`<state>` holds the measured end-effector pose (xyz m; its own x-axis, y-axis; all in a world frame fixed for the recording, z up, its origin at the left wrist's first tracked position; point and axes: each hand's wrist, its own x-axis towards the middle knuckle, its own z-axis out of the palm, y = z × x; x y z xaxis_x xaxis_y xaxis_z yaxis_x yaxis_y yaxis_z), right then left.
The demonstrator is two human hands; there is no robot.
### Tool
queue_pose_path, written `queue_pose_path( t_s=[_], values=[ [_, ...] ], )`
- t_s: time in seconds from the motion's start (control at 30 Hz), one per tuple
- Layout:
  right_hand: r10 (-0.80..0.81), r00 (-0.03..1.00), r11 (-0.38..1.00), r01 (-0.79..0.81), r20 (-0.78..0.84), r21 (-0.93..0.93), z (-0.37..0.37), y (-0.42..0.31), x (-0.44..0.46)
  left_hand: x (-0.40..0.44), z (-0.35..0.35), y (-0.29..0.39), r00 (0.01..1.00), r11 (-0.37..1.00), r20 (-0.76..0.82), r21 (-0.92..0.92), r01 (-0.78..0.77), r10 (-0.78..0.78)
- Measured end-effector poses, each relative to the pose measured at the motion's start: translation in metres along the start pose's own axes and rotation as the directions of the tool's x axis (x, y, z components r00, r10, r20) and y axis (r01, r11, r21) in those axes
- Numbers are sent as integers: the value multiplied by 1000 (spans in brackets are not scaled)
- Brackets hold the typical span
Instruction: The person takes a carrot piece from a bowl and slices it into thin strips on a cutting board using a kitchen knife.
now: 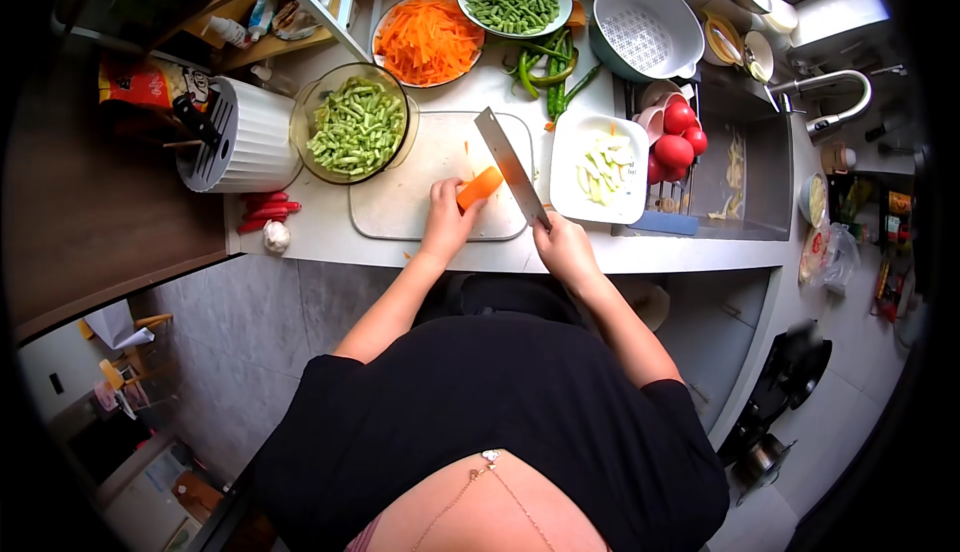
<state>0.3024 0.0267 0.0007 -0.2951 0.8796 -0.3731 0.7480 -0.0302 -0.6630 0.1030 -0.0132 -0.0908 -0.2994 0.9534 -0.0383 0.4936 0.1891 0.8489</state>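
Note:
On the pale cutting board my left hand grips a piece of carrot, fingers closed around its near end. A kitchen knife with a broad blade is in my right hand, which is wrapped round its handle. The blade stands just right of the carrot, its tip pointing away from me; whether it touches the carrot I cannot tell. A few thin orange slivers lie by the carrot's far end. Left of the board stands a glass bowl of cut green beans.
Behind the board are a plate of carrot strips, a plate of chopped green beans, green peppers and a colander. A white dish and tomatoes stand right, before the sink. Left is a knife block.

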Motion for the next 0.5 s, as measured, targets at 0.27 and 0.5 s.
queue_pose_path(
  t_s=[0.27, 0.5],
  values=[
    [-34, 999, 999, 34, -35, -4, 3, 9, 2, 19, -25, 1, 910, 938, 309, 116, -325, 277],
    [-24, 999, 998, 25, 25, -64, -2, 3, -2, 23, -29, -5, 909, 931, 277, 105, -350, 311]
  ],
)
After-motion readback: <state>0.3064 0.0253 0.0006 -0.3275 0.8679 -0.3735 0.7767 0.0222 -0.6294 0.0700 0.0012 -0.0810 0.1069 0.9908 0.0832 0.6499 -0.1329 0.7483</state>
